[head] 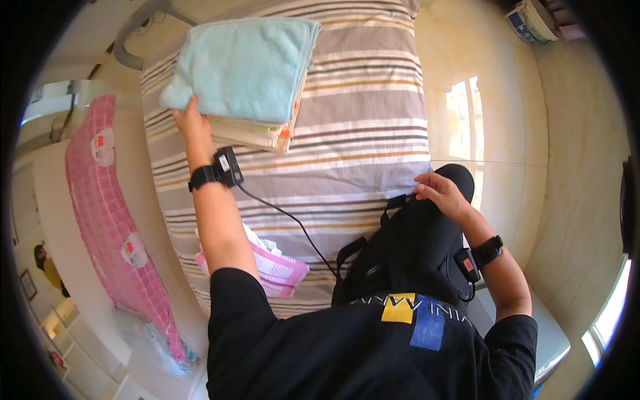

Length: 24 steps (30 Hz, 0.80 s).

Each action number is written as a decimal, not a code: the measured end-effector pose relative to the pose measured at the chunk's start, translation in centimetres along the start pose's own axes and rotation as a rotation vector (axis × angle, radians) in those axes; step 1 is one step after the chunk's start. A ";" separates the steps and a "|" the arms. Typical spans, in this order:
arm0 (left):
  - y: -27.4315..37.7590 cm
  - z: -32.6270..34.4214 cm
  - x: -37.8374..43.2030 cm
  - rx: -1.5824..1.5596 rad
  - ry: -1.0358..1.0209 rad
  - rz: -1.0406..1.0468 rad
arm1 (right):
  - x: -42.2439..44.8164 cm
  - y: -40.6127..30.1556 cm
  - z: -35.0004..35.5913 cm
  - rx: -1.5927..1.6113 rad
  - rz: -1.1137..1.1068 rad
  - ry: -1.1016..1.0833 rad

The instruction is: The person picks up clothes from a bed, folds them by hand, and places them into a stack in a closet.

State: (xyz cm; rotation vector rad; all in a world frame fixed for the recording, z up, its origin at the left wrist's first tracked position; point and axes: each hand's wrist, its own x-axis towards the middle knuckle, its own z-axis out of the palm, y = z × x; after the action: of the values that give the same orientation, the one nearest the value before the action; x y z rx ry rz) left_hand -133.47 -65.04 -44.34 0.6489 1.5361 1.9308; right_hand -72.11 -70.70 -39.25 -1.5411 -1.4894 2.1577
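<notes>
A folded light-blue towel [245,70] lies on top of a stack of folded cream cloths [250,134] on a striped bed sheet [360,125]. At the towel's near left corner is my left hand [192,117], its thumb on the top and the other fingers partly hidden at the edge; whether it grips the towel cannot be told. My right hand [440,195] rests by my right knee at the bed's edge, fingers loosely bent, holding nothing. A pink and white printed packet [280,270] with white material at its opening lies beside my left upper arm, which partly hides it.
A cable [300,220] runs from the device on my left wrist across the sheet. Pink checked fabric [107,200] hangs at the left. A grey curved frame [122,45] stands beyond the bed. A bucket [530,22] is at the far right, near the wall. A person is in the left background.
</notes>
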 end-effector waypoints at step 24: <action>10.8 -27.0 -57.4 0.457 0.456 -0.741 | -6.2 5.7 6.7 -0.368 -0.170 -0.162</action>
State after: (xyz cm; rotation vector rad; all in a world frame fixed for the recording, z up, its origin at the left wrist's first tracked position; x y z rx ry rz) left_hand -112.67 -125.78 -40.68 -0.2225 2.1327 1.2044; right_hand -71.87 -81.49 -39.34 -1.2920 -2.0831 2.0370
